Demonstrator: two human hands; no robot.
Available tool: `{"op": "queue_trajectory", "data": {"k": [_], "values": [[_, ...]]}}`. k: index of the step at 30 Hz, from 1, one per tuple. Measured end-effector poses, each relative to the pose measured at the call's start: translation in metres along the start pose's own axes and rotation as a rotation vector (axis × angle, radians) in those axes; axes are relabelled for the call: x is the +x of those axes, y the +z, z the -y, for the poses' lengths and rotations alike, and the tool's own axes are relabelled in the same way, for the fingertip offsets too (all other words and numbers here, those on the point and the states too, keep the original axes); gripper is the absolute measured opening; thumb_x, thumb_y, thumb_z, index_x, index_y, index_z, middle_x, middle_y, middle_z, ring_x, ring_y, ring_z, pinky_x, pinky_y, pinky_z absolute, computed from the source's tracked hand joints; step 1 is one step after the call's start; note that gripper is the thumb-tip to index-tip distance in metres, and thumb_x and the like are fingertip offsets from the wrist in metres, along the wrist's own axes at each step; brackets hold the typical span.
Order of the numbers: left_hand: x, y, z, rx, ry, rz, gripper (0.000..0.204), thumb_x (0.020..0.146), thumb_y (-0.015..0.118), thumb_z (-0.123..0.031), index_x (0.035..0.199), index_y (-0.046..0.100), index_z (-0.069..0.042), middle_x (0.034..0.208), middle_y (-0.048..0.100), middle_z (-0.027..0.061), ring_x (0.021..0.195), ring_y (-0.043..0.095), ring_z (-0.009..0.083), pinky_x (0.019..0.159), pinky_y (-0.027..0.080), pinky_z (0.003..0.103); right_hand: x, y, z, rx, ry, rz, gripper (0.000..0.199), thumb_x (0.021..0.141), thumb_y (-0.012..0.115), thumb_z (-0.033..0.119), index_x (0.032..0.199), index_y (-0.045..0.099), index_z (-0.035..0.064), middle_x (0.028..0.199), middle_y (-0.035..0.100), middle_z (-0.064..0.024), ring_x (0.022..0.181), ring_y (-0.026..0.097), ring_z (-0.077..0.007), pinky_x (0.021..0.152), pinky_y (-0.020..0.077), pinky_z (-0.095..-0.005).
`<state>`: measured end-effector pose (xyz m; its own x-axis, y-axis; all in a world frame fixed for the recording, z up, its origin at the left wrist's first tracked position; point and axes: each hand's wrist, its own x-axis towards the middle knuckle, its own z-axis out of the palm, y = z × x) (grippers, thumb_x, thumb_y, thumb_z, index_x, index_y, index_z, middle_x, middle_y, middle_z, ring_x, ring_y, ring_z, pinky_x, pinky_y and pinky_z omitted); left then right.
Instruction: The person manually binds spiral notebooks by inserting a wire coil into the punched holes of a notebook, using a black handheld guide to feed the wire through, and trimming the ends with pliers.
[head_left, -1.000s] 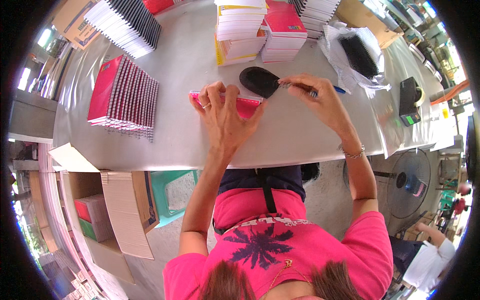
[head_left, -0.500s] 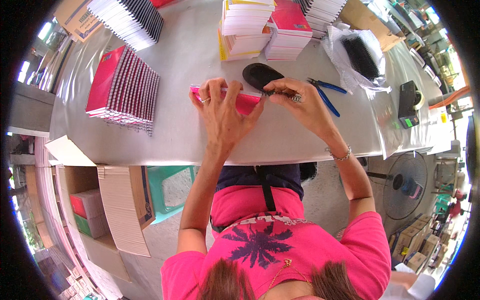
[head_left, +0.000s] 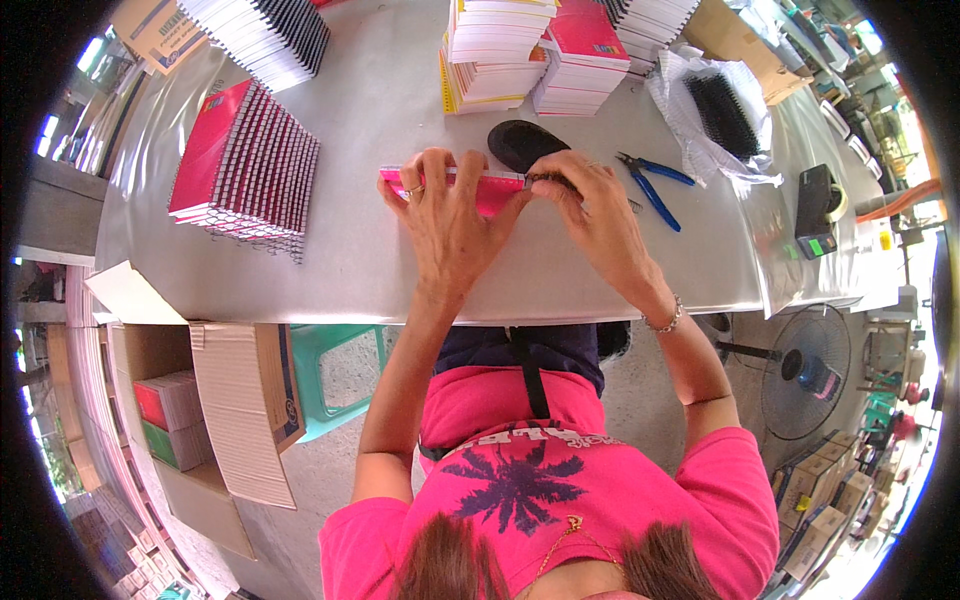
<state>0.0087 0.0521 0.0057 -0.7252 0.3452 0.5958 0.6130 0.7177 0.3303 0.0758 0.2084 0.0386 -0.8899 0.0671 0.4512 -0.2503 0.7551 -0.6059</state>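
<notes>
My left hand [head_left: 443,210] is closed on a thin pink-red notebook [head_left: 496,198], fingers over its far edge and thumb along its near side. Pinched at the notebook's right end is a dark wire binding coil [head_left: 635,206], held by my right hand [head_left: 600,210]. The coil's free end shows past that hand; most of it is hidden by the fingers. Just beyond lies a black oval object [head_left: 524,146], partly covered by my right hand. Blue-handled cutting pliers [head_left: 655,190] rest with jaws apart to the right.
A stack of red wire-bound notebooks [head_left: 255,165] stands at left. Book piles [head_left: 495,80] sit at the back. Black coils [head_left: 722,115] lie on crumpled white wrapping at right, near a tape dispenser [head_left: 818,210]. An open carton [head_left: 240,410] and a fan [head_left: 808,370] flank me.
My right hand has shifted slightly left against the notebook's end, and its fingers now cover more of the coil. The left hand keeps its hold.
</notes>
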Motion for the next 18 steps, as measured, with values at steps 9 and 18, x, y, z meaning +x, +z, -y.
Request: {"op": "queue_trajectory", "data": {"k": [9, 18], "values": [[-0.002, -0.015, 0.004, -0.030, 0.002, 0.060, 0.035, 0.083, 0.070, -0.034, 0.111, 0.058, -0.016, 0.117, 0.046, 0.0138, 0.112, 0.043, 0.0313, 0.094, 0.031, 0.051, 0.006, 0.002, 0.000, -0.138, -0.019, 0.042, 0.010, 0.091, 0.056, 0.013, 0.099, 0.060, 0.0073, 0.097, 0.057, -0.0105, 0.096, 0.055, -0.0304, 0.084, 0.0367, -0.0412], [-0.005, -0.002, 0.008, -0.285, -0.235, -0.113, 0.053, 0.073, 0.083, -0.029, 0.111, 0.054, -0.006, 0.122, 0.040, 0.0247, 0.120, 0.034, 0.0389, 0.097, 0.033, 0.047, 0.012, 0.006, -0.002, -0.292, -0.093, 0.000, 0.016, 0.089, 0.061, 0.019, 0.101, 0.064, 0.0082, 0.100, 0.058, -0.0078, 0.099, 0.054, -0.0286, 0.087, 0.0375, -0.0416]]}}
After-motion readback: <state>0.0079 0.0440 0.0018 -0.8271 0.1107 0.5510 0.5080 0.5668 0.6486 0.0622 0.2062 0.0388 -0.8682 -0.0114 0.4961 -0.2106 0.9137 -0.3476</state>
